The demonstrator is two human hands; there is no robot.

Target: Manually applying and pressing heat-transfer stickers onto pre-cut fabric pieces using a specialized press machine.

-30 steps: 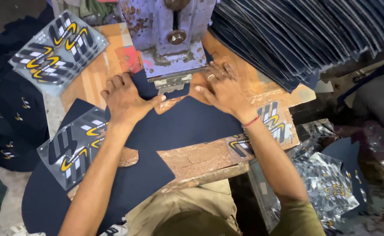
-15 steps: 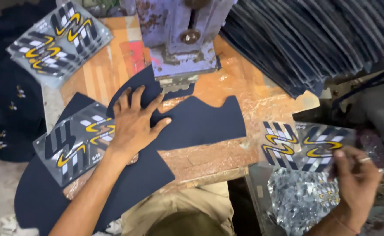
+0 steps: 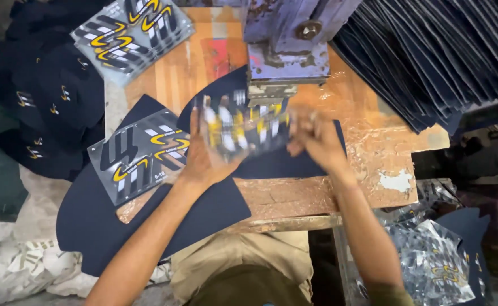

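Printed sheet point(image 3: 243, 127): clear film with yellow, white and black marks, blurred, held flat above the dark cloth panel point(image 3: 271, 161), just in front of the press.
Left hand point(image 3: 206, 156): grip closed on the sheet's left edge, fingers under it.
Right hand point(image 3: 314, 139): grip on the sheet's right edge; blurred, exact finger hold cannot be told.
Dark cloth panel: navy, spread on the bench point(image 3: 317, 192) under both hands, front edge hanging over the bench toward the lap.
Press point(image 3: 291, 42): worn blue-grey metal body, standing at the back of the bench, its lower block directly behind the sheet and blocking the way farther back.
Single printed sheet point(image 3: 141, 153): lying flat on the bench at left, just beside the left hand, partly over the navy cloth.
Stack of printed sheets point(image 3: 133, 28): far left corner of the bench, well apart from the hands.
Stack of dark panels point(image 3: 436, 56): fanned, right of the press, overhanging the bench's far right side.
Finished dark pieces point(image 3: 45, 107): heap with small yellow marks, off the bench at left.
Crumpled clear film point(image 3: 436, 260): pile below the bench at right.
Bench top: wood, taped over with shiny torn film near the right hand.
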